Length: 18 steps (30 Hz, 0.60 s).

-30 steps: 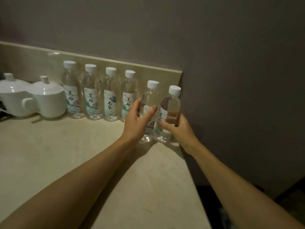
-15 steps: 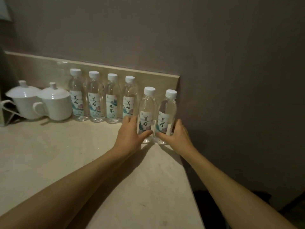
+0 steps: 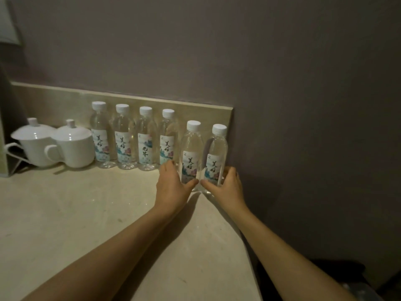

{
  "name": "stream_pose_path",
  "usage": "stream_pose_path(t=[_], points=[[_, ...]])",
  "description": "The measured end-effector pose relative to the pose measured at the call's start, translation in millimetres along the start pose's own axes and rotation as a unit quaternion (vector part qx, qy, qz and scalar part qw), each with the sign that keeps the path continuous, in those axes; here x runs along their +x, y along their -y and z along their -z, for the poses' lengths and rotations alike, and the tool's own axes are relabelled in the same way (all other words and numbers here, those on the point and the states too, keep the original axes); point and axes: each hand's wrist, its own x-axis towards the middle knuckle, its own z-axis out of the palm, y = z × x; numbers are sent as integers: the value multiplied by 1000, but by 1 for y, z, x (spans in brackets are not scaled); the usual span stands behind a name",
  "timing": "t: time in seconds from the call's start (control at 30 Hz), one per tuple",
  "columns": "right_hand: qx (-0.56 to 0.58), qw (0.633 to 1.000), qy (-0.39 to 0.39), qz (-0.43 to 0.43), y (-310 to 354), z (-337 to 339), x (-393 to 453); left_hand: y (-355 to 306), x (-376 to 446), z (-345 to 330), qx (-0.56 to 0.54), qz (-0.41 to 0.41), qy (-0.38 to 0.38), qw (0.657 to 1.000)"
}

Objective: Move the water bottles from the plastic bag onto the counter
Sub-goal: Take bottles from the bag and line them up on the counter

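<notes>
Fingers of the left hand [image 3: 172, 187] curl around one water bottle [image 3: 191, 155], and the right hand [image 3: 227, 186] wraps another bottle [image 3: 216, 157], both upright on the counter [image 3: 86, 213] beside four others. This looks like the placing step; next comes letting go without tipping them.

Six clear water bottles, all with white caps. Bottle at left hand [image 3: 173, 187]: fifth bottle [image 3: 191, 155], white label, black script, teal and pink floral print. Bottle at right hand [image 3: 227, 185]: sixth bottle [image 3: 216, 157], same label pattern. Four bottles left of the left hand [image 3: 133, 137]: same white labels, teal-pink print, black characters. Further left, two lidded cups [image 3: 54, 144], plain glossy white. Counter [image 3: 76, 213] beige, faintly speckled. Backsplash [image 3: 65, 103] pale beige. Wall [image 3: 260, 61] dull mauve-grey.
</notes>
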Motion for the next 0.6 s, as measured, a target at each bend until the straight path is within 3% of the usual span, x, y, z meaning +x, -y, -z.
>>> stream_pose_path(t=[0.1, 0.3, 0.6], points=[[-24, 1000, 7, 2, -2, -2, -2, 6, 0, 3, 40, 16, 0, 999], [-92, 995, 32, -8, 4, -1, 12, 7, 6, 3, 53, -39, 23, 998], [-159, 987, 21, -28, 21, -13, 27, 1, 24, -6, 57, -17, 27, 998]])
